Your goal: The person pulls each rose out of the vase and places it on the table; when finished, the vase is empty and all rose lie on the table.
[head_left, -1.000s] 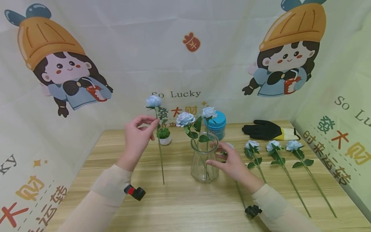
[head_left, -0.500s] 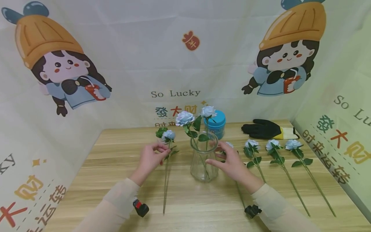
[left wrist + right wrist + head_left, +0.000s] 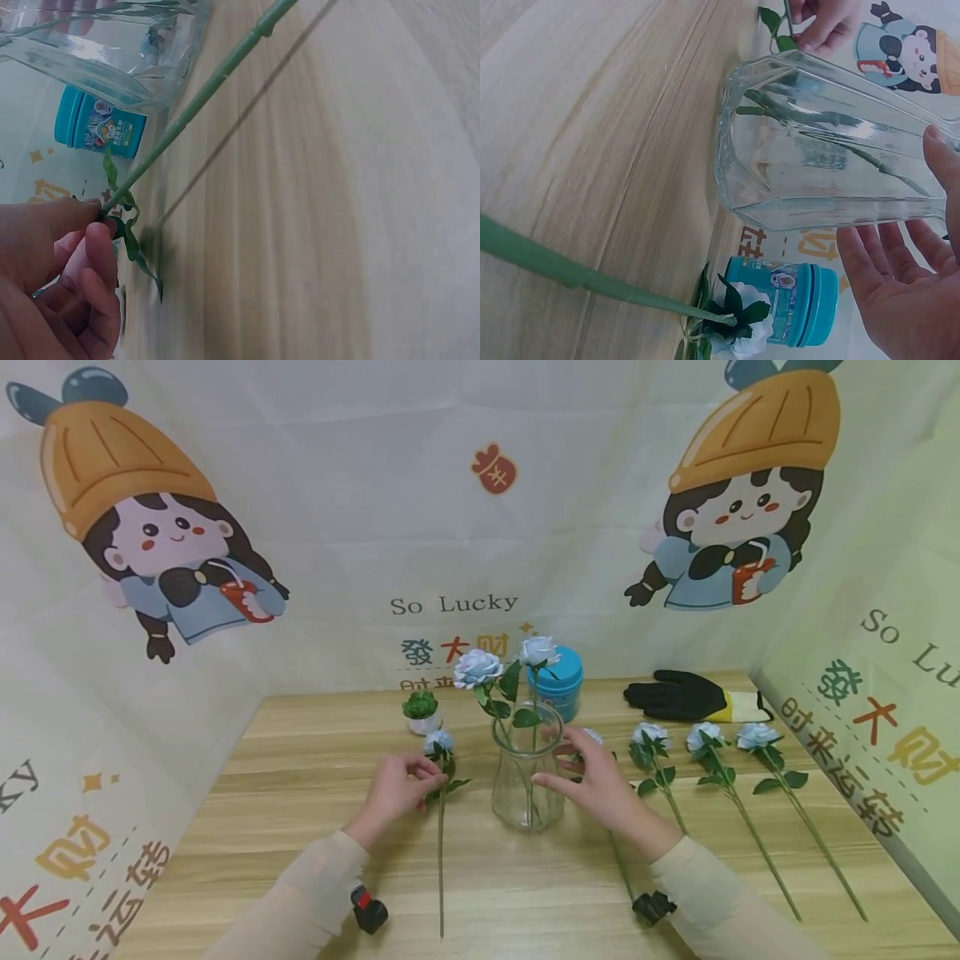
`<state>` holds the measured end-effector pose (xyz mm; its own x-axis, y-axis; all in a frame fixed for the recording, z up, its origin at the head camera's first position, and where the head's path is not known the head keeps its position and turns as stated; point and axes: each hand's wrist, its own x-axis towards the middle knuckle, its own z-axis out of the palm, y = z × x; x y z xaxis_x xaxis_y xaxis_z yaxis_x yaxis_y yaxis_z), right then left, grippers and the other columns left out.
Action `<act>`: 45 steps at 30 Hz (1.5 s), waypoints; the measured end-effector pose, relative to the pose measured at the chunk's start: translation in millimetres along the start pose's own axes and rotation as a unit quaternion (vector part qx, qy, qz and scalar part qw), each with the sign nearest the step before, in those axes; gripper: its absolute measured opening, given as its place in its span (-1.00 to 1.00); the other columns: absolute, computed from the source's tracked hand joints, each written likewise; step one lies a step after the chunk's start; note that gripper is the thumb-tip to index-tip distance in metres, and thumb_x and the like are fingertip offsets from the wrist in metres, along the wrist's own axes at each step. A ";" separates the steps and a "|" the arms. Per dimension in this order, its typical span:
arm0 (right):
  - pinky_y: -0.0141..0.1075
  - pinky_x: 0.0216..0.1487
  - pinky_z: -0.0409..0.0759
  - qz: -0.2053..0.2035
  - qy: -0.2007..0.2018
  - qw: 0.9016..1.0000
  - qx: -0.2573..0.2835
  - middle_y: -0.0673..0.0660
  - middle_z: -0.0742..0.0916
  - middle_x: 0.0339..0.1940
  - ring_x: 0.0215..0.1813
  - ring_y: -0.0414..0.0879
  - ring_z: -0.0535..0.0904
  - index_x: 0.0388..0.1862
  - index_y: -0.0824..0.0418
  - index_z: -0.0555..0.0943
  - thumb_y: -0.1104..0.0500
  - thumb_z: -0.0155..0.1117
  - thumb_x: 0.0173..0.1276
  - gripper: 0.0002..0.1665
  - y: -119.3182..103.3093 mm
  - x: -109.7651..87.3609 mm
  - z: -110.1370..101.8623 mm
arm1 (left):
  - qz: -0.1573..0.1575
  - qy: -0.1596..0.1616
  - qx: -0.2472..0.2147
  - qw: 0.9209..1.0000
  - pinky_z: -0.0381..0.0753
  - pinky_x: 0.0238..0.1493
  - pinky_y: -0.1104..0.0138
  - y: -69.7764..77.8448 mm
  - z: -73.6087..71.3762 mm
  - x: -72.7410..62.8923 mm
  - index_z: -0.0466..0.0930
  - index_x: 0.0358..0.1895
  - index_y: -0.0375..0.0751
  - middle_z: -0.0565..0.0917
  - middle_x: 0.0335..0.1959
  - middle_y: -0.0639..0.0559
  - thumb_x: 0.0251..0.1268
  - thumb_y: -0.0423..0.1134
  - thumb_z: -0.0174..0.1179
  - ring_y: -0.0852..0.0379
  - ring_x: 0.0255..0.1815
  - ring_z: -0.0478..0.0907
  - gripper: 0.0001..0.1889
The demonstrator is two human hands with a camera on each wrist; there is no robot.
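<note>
My left hand (image 3: 396, 789) pinches the green stem of a pale blue artificial rose (image 3: 441, 860) between thumb and fingers, just below its bloom. The stem's cut end points toward me; in the left wrist view the stem (image 3: 199, 101) casts a shadow on the wood. To its right stands a clear glass vase (image 3: 510, 797) with two blue roses (image 3: 478, 668) upright in it. My right hand (image 3: 603, 785) holds the vase from the right, thumb on the near side and fingers round the far side. In the right wrist view stem ends show through the glass (image 3: 825, 172).
Several more blue roses (image 3: 705, 739) lie on the wooden table (image 3: 300, 760) at right, one partly under my right hand. Behind the vase stands a blue-lidded jar (image 3: 562, 681). A small potted plant (image 3: 422, 710) stands back left, a black glove (image 3: 678, 696) back right.
My left hand has brought the rose down and toward me, slightly right, so its bloom now sits in front of the potted plant. The right hand and the vase have stayed put.
</note>
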<state>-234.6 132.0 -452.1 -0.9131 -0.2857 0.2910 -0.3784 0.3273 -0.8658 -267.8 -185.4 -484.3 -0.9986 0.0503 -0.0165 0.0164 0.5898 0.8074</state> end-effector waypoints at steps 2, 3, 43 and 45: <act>0.00 0.33 0.67 0.002 0.000 1.000 0.002 0.23 0.59 0.30 0.25 0.22 0.59 0.41 0.15 0.49 0.14 0.55 0.29 -0.27 0.5 -0.3 0.4 | -0.003 -0.007 0.004 1.000 0.60 -0.64 0.39 -0.8 1.8 -1.4 0.70 -0.27 -0.21 0.72 -0.37 -0.03 0.28 -0.24 0.45 0.16 -0.72 0.54 -0.86; 0.00 0.33 0.67 0.002 0.000 1.000 0.002 0.23 0.59 0.30 0.25 0.23 0.59 0.41 0.15 0.49 0.14 0.55 0.29 -0.27 0.8 -0.4 0.6 | -0.004 -0.009 0.004 1.000 0.60 -0.64 0.38 -1.1 2.5 -2.0 0.70 -0.28 -0.20 0.72 -0.37 -0.02 0.29 -0.24 0.45 0.16 -0.72 0.54 -0.86; 0.01 0.33 0.67 0.013 0.000 1.000 -0.017 0.27 0.57 0.33 0.26 0.22 0.64 0.42 0.16 0.46 0.11 0.54 0.31 -0.26 -0.9 -2.1 0.0 | 0.126 0.032 -0.227 0.965 0.76 -0.50 0.28 85.9 4.6 -14.2 0.73 -0.04 -0.19 0.78 -0.13 -0.07 0.39 -0.16 0.39 0.07 -0.41 0.76 -0.78; 0.01 0.32 0.68 0.014 0.001 1.000 -0.021 0.27 0.57 0.33 0.26 0.23 0.64 0.43 0.16 0.46 0.10 0.54 0.31 -0.25 -0.9 -2.1 -0.4 | 0.141 0.029 -0.235 0.961 0.71 -0.56 0.29 89.8 6.0 -13.7 0.74 -0.05 -0.17 0.78 -0.17 -0.02 0.39 -0.17 0.39 0.10 -0.48 0.72 -0.81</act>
<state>-232.4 132.6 -451.7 -0.9237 -0.2742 0.2675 -0.3586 0.3736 -0.8555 -252.4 -128.3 -415.2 -0.9590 0.1020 0.2643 0.2762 0.1300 0.9523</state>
